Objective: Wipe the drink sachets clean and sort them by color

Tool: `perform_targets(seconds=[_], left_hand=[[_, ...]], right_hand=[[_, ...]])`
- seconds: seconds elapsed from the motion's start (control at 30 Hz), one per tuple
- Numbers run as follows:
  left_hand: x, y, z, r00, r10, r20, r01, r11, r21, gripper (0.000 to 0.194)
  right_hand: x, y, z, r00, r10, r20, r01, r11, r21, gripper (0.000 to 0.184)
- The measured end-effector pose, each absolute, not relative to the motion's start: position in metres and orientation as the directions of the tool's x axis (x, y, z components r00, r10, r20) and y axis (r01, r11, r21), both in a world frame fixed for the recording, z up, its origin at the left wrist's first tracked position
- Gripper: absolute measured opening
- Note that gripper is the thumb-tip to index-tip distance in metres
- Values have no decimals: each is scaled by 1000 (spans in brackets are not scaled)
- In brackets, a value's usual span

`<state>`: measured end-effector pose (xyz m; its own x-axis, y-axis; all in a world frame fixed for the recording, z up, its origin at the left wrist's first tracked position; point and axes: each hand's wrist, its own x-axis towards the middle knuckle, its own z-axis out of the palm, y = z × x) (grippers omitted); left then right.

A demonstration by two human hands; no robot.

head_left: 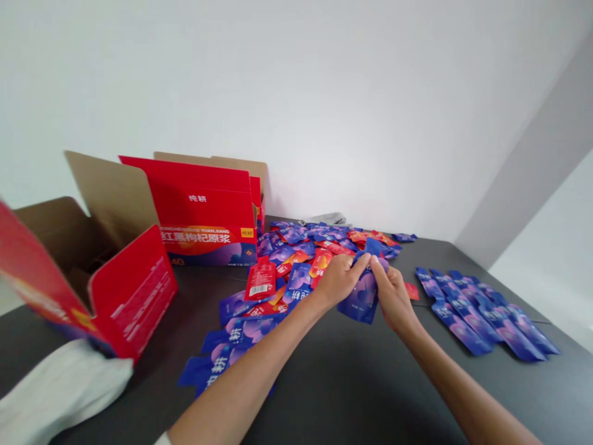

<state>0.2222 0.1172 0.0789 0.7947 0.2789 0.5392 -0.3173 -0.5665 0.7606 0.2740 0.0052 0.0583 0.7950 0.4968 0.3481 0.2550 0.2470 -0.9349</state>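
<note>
Between my two hands hangs a blue-purple pouch [360, 298], held near its top edge above the black table. My left hand [343, 277] is closed on the pouch's left side, thumb across the front. From the right, my right hand [393, 295] pinches the same pouch, with its thumb beside the other one. Behind them spreads a loose pile of red pouches [262, 279] and blue pouches [296, 278]. Closer to my left forearm, several blue pouches [241, 330] overlap one another, partly hidden by the arm.
Rows of blue pouches [482, 312] lie at the right. An open red carton [134, 290] stands at the left, with another red carton [208, 210] behind it. A white cloth or sleeve [69, 386] shows at lower left. Grey fabric [331, 218] lies by the wall.
</note>
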Motion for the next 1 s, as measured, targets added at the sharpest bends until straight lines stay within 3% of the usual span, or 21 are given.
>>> perform_targets(seconds=[0.13,0.27,0.5,0.6,0.73,0.9,1.0], left_hand=[[221,122,82,853,177,491,-358,-487,797,51],[220,124,84,892,121,435,-351,-421,836,50],[218,119,84,897,71,437,-362,-450,816,50],[217,121,87,896,65,440,-353,-498,792,50],[214,126,93,899,35,436,-347,-551,759,50],[211,123,98,896,-82,436,-420,-475,774,41],[211,117,97,868,-36,496,-442,-511,737,39]], right_hand=[[270,2,71,748,503,432,303,321,-897,28],[272,-2,81,702,498,509,387,334,-860,26],[278,-4,78,792,450,413,262,360,-895,39],[276,-5,82,770,454,448,299,363,-882,32],[274,-8,89,722,554,415,219,386,-896,25],[272,-7,91,806,438,398,187,449,-874,27],[271,-7,87,830,413,375,182,434,-882,28]])
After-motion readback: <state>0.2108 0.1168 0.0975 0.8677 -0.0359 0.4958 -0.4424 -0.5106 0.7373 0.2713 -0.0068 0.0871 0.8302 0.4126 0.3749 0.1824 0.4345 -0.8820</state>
